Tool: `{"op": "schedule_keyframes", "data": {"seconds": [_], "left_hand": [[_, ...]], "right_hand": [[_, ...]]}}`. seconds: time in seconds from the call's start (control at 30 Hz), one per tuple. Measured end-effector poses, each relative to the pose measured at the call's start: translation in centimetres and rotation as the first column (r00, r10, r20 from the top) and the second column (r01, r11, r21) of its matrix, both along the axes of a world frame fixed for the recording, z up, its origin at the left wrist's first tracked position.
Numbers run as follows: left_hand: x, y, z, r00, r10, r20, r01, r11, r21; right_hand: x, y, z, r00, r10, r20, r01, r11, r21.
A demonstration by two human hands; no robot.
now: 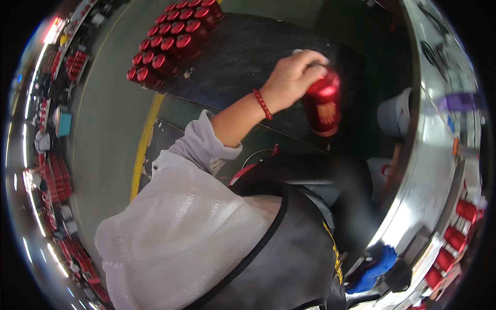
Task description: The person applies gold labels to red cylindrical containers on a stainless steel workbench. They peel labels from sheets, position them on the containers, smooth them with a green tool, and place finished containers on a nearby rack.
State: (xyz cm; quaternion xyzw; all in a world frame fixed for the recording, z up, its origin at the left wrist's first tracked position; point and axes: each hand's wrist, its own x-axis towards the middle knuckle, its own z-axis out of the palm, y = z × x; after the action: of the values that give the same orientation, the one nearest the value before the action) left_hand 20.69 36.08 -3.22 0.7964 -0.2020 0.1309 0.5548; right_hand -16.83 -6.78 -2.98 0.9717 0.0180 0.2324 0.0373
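Note:
My left hand (299, 75), with a braided red bracelet (262, 104) at the wrist, is closed around the top of a shiny red metal cylinder (323, 106). The cylinder has rounded shoulders and a gold printed patch on its side. It is tilted slightly and is over a dark board (243, 62); whether its base touches the board I cannot tell. Something pale shows at my fingertips. At the board's far left, several similar red cylinders (178, 44) stand upright in close rows. My right hand does not show.
A metal-topped bench (429, 155) curves along the right, with a pale bucket (394, 114) beside it. Near its lower end lies a blue object (372, 268), and more red cylinders (454, 237) are beyond. A yellow line (147, 142) marks the floor at left.

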Motion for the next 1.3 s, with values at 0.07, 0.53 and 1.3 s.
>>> {"op": "schedule_keyframes", "data": {"seconds": [0.07, 0.53, 1.3], "left_hand": [[2.2, 6.6, -4.4, 0.978, 0.207, -0.001, -0.207, 0.977, 0.048], [3.2, 52.3, -24.5, 0.223, 0.966, 0.135, -0.808, 0.105, 0.58], [12.8, 36.9, -20.8, 0.486, 0.734, 0.474, -0.806, 0.168, 0.567]], "right_hand": [[0.4, -1.0, -0.4, 0.999, 0.038, 0.026, -0.036, 0.997, -0.064], [-0.6, -8.8, 2.4, 0.694, -0.308, -0.651, 0.375, 0.926, -0.038], [-9.4, -18.7, 17.7, 0.596, -0.726, -0.342, 0.79, 0.455, 0.41]]}}
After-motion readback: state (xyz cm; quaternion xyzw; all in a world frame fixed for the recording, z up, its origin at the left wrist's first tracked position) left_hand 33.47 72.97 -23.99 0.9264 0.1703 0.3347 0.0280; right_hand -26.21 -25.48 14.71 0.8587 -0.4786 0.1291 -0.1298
